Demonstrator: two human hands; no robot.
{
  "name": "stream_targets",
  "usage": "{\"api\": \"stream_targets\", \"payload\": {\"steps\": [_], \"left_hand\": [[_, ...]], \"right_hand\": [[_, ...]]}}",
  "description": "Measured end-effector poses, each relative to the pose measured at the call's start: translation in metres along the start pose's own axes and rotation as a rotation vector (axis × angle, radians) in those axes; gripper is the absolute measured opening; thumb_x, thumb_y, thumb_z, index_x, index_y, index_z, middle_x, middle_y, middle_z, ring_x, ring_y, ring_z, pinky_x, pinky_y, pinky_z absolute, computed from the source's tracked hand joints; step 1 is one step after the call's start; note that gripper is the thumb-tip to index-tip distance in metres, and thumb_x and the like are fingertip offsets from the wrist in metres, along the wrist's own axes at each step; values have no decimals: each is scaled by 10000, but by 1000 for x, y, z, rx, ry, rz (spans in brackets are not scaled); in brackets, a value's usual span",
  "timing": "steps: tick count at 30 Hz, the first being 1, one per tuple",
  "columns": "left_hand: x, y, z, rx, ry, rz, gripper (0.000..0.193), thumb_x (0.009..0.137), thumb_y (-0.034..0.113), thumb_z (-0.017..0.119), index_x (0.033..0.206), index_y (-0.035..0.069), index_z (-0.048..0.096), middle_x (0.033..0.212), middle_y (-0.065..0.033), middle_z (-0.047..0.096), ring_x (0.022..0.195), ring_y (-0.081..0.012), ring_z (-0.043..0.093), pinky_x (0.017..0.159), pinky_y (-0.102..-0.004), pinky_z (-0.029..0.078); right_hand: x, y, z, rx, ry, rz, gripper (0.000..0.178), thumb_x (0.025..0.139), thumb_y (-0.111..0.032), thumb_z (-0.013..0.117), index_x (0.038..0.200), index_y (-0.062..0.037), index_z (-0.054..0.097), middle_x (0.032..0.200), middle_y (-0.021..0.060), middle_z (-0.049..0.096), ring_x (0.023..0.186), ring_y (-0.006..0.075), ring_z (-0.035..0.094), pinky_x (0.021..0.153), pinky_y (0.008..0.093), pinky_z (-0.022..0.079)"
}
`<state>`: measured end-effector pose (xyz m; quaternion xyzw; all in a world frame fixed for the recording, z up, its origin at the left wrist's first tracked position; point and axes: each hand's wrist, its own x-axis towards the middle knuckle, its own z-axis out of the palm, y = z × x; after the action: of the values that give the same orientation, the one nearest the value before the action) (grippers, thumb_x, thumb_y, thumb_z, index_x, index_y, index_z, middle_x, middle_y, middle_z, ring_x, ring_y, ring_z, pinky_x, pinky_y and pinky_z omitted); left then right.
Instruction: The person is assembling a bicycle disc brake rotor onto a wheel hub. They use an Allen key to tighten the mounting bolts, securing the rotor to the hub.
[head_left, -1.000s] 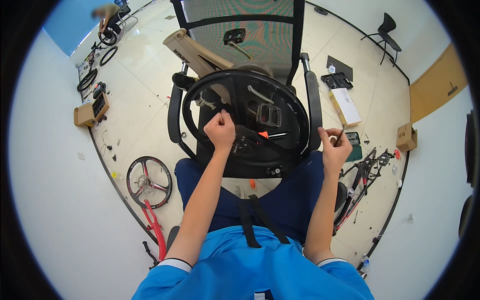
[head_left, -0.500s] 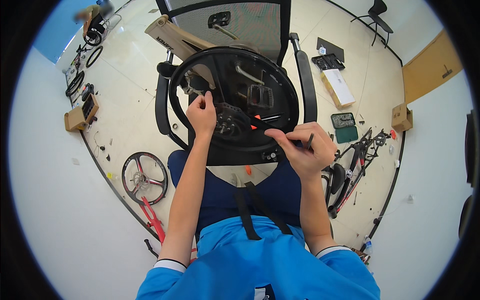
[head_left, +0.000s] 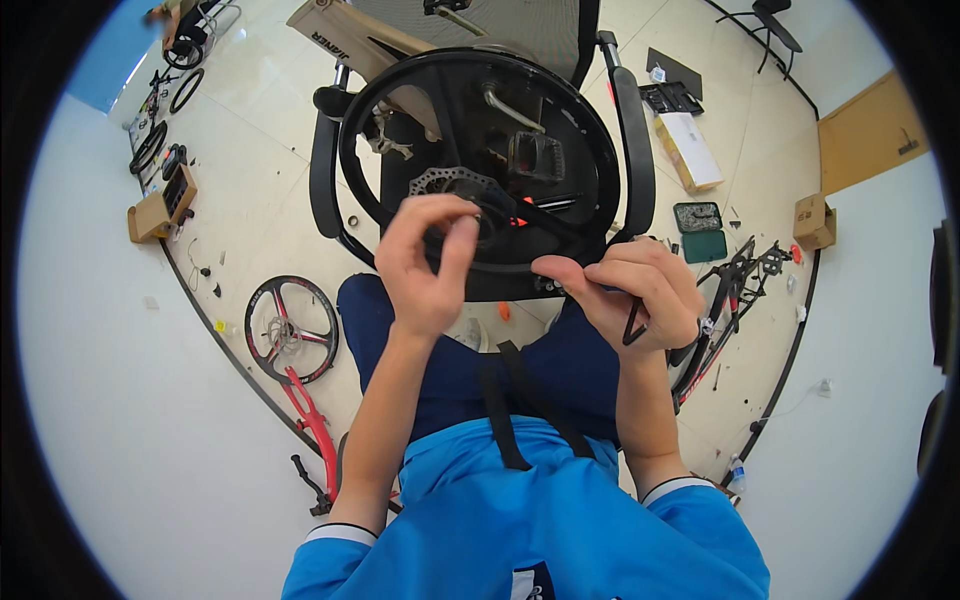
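Note:
A black spoked bicycle wheel [head_left: 352,190] lies flat before me on the seat of an office chair. Fixed at its hub is a silver perforated brake disc [head_left: 440,180]. Over the near part of that disc my left hand [head_left: 425,270] hovers by the hub, its thumb and forefinger curled together; anything pinched there is too small to make out. My right hand [head_left: 645,300], at the wheel's near right rim, is closed around a black hex key [head_left: 631,322], whose bent end shows below the fingers. Through the wheel a black pedal [head_left: 535,155] and a silver crank arm [head_left: 510,108] are visible.
A beige bicycle frame [head_left: 375,45] leans across the chair's far left. Chair armrests [head_left: 634,150] flank the wheel. On the floor lie a three-spoke wheel [head_left: 290,330], a red frame part [head_left: 312,415], a black frame [head_left: 735,310], a green case [head_left: 702,245] and a long box [head_left: 688,152].
My left hand has come nearer and rightward, from the disc's far left edge to over the hub. The hex key has turned in my right hand. The whole view has shifted slightly.

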<state>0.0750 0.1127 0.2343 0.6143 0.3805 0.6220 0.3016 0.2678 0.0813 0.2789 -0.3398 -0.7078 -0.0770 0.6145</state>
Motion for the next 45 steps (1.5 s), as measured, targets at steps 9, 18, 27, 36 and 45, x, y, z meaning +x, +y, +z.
{"api": "stream_targets", "payload": {"steps": [9, 18, 27, 36, 45], "left_hand": [[-4, 62, 8, -243, -347, 61, 259, 687, -22, 672, 946, -33, 678, 892, -116, 650, 755, -156, 601, 653, -244, 459], [-3, 64, 3, -376, -411, 84, 238, 653, -15, 669, 891, -21, 677, 845, -102, 639, 722, -157, 588, 645, -237, 453], [-10, 60, -1, -510, -353, 34, 187, 644, -21, 638, 831, -19, 653, 809, -83, 612, 697, -136, 539, 604, -238, 418], [-18, 57, 0, -546, -293, 55, 201, 612, -27, 602, 810, -19, 634, 787, -80, 602, 683, -146, 509, 597, -248, 396], [-24, 56, 4, -587, -231, 19, 181, 613, -13, 593, 791, -7, 621, 775, -76, 601, 675, -149, 504, 603, -256, 386]], "right_hand": [[8, -13, -10, 51, -66, -73, 302, 648, -167, 901, 693, -62, 621, 606, 26, 574, 463, 150, 538, 415, 239, 429], [29, -26, -13, 101, -186, -155, 293, 640, -161, 872, 681, -31, 612, 621, 41, 562, 483, 153, 549, 414, 240, 427], [31, -27, -3, 125, -206, -174, 348, 532, -168, 914, 733, -20, 671, 676, 72, 617, 553, 162, 579, 480, 227, 440], [31, -30, 6, 140, -166, -151, 327, 562, -214, 854, 746, -27, 659, 674, 60, 593, 542, 164, 581, 463, 225, 441], [30, -28, 9, 134, -148, -165, 322, 599, -265, 815, 744, -25, 655, 671, 60, 580, 531, 168, 576, 443, 223, 435]]}}
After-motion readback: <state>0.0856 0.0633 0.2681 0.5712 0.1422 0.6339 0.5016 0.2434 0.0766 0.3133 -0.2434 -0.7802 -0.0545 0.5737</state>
